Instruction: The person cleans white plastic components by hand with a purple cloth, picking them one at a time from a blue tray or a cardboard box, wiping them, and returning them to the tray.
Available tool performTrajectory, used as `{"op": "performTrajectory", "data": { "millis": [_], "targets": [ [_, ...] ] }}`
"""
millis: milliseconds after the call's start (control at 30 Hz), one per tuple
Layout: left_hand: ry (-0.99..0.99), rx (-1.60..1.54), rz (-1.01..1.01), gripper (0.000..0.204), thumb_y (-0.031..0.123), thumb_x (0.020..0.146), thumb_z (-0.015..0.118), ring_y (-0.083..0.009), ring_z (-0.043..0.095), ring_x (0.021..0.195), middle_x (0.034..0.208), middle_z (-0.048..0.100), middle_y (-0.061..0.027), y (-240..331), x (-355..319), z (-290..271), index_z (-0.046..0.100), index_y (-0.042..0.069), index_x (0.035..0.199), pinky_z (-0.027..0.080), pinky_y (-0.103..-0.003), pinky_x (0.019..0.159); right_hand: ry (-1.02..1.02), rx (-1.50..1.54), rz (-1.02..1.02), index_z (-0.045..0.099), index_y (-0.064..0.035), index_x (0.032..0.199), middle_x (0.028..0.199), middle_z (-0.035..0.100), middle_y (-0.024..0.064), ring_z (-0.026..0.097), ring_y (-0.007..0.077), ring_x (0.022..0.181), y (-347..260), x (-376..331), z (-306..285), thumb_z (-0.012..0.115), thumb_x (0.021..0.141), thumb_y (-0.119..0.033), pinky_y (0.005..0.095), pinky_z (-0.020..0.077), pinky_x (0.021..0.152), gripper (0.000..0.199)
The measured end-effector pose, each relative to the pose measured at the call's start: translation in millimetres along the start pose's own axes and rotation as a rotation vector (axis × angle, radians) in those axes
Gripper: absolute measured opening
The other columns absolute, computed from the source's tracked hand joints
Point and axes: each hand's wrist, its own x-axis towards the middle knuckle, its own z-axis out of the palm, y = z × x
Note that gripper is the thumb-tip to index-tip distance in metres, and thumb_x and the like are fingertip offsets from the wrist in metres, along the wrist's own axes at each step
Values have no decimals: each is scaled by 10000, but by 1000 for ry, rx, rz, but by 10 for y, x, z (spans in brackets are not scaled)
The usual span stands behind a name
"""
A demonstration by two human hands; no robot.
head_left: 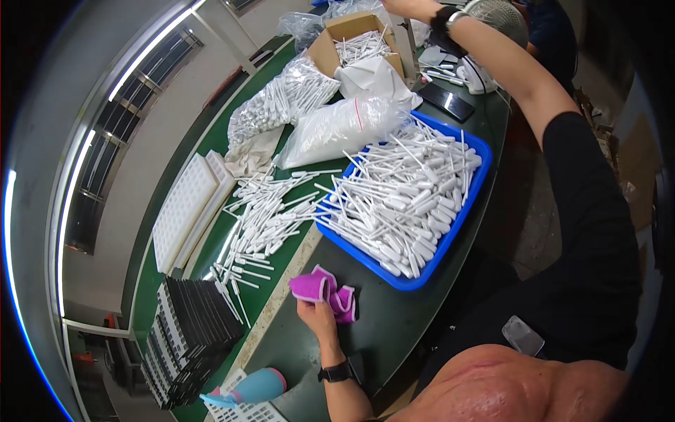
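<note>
My left hand is closed around a purple cloth with pale edging, just above the dark green tabletop and near the front corner of the blue tray. The tray is heaped with white plastic sticks, each thick at one end and thin at the other. Stretched far across to the back, my right hand is cut off by the upper picture edge. Its fingers are hidden, and below it stands a cardboard box of similar sticks.
Loose sticks lie left of the tray. Bags of sticks and a clear plastic bag lie behind. White perforated blocks, stacked black trays, a blue-pink object, a phone and a fan stand about.
</note>
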Motion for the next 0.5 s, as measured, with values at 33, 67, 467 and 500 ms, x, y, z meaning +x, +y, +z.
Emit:
{"op": "performTrajectory", "data": {
  "millis": [33,67,467,500],
  "targets": [
    [7,5,-3,239,159,895,584,-135,590,823,926,636,-74,-10,-15,1,603,-46,1017,481,-278,737,-43,-98,62,659,-27,1019,950,657,190,634,287,866,51,146,103,466,897,-274,364,491,785,336],
    [28,20,4,246,156,889,592,-135,590,831,937,635,-75,-11,-43,1,601,-48,1025,481,-279,742,-46,-87,55,659,-27,1019,950,657,190,634,287,866,106,320,446,466,897,-274,364,491,785,336],
    [253,99,-99,207,73,802,665,-135,588,783,878,648,-64,-202,78,118,618,-44,966,479,-277,731,-177,75,58,637,-55,1055,1017,644,200,623,359,940,210,1065,3481,499,807,-144,437,497,817,298],
    [281,99,-65,203,73,798,667,-136,588,778,870,648,-64,-237,54,111,619,-42,958,477,-276,725,-163,105,94,637,-40,1049,1016,645,200,622,365,926,168,1069,3525,481,815,-142,438,493,815,299]
  ]
}}
